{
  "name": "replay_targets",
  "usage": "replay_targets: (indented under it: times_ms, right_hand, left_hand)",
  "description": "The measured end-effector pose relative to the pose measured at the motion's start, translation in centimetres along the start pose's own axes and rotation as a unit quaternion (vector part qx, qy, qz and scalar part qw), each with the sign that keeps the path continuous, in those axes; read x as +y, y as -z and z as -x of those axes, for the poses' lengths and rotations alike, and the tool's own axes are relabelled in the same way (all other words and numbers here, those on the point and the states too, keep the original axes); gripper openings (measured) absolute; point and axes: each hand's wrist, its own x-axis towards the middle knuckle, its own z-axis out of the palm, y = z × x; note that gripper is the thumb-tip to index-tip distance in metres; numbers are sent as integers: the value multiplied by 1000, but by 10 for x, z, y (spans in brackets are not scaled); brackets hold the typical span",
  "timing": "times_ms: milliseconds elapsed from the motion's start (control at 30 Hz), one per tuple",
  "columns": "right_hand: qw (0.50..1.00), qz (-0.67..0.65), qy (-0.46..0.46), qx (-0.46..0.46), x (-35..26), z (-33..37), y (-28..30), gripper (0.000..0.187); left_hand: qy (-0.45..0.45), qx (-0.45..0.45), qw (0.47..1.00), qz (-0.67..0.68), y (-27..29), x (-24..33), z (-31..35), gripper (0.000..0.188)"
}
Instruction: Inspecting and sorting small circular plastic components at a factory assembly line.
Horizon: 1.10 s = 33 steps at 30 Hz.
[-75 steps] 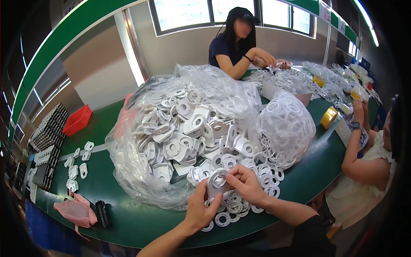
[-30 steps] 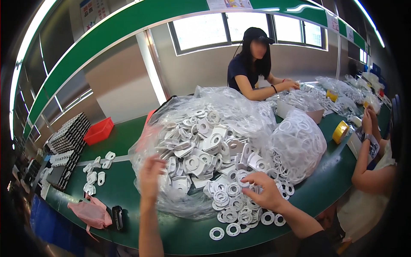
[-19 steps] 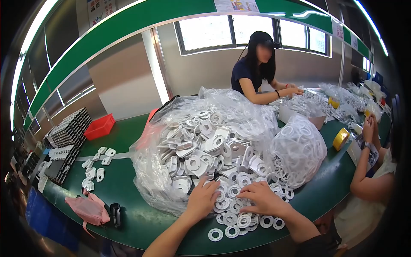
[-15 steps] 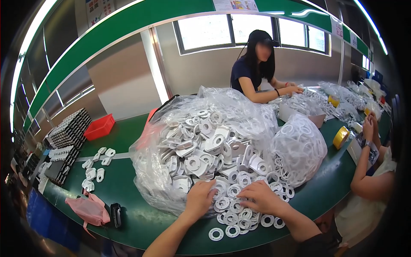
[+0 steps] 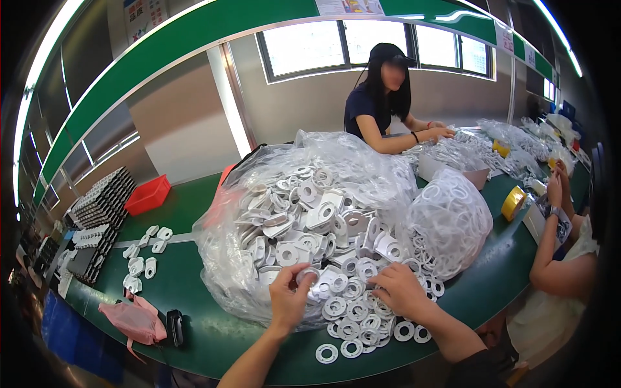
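White plastic shows between the thumb and fingers of the person's left hand (image 5: pixel 290 296): a small, pale piece (image 5: pixel 308 276), too blurred from where I stand to tell ring from bracket. That grip is closed on it, held up just above the near edge of the heap, probably so that it clears the clutter. The right hand (image 5: pixel 402 291) curls palm-down over a spread of flat white plastic rings (image 5: pixel 357 310); its fingertips are among them, but I can't tell whether that grip is pinching one.

The rings lie loose on the green, smooth tabletop (image 5: pixel 213 352) right in front of the body, a spot that seems chosen for short reaches. Behind them a large clear plastic bag (image 5: pixel 223 288) gapes open, its sides slumped, leaving the white plastic brackets with round holes (image 5: pixel 317 213) within easy reach. To its right bulges a smaller translucent bag (image 5: pixel 453 223) full of rings, which keeps them gathered.

Farther left, a few loose white plastic parts (image 5: pixel 134 266) sit apart from the heap, near a pink fabric pouch (image 5: pixel 134 318) and a red plastic bin (image 5: pixel 147 194). Across the tabletop, a co-worker in a dark cap (image 5: pixel 367 107) bends over other pieces.
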Motion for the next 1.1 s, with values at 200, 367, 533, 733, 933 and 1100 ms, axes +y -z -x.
replay_targets:
  times_ms: [200,367,533,733,933,1100]
  right_hand:
    - [996,-71,-7,46,-1,-2,-4,17]
    - [983,-153,-37,99,-13,-8,4,17]
    - [985,-133,16,109,-14,-7,-4,20]
    - [977,-197,24,80,-26,-6,-4,24]
    - [967,-245,31,64,-35,-6,4,23]
    - [968,-233,36,90,-31,-5,2,20]
  left_hand:
    - [112,-240,958,109,-18,14,30,23]
    - [52,-273,958,72,-25,19,34,29]
    - [52,-254,960,111,-26,21,33,32]
    - [87,-246,955,144,-28,23,38,41]
    - [-102,-230,967,33,-21,19,23,57]
    - [-200,-184,937,-218,-21,4,21,50]
